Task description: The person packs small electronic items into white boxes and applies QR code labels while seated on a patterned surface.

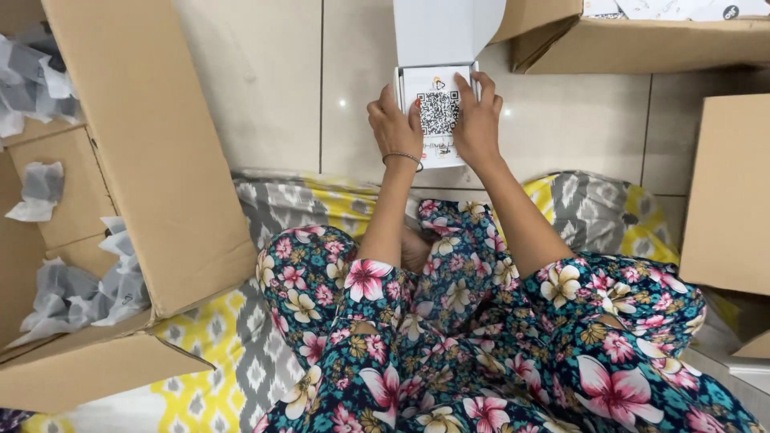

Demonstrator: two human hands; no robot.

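A small white box [437, 48] lies open on the tiled floor in front of me, its lid standing up at the far side. A white printed card [439, 120] with a square black code pattern rests on the box. My left hand [392, 127] presses on the card's left edge, a thin bracelet at the wrist. My right hand [476, 120] holds the card's right edge with fingers over the top corner. I sit cross-legged in floral trousers.
A large open cardboard box [152, 160] with grey wrapped packets [80, 293] stands at the left. Another cardboard box [634, 40] sits at the far right, and a third [730, 192] at the right edge. A yellow and grey patterned mat [208, 361] lies under me.
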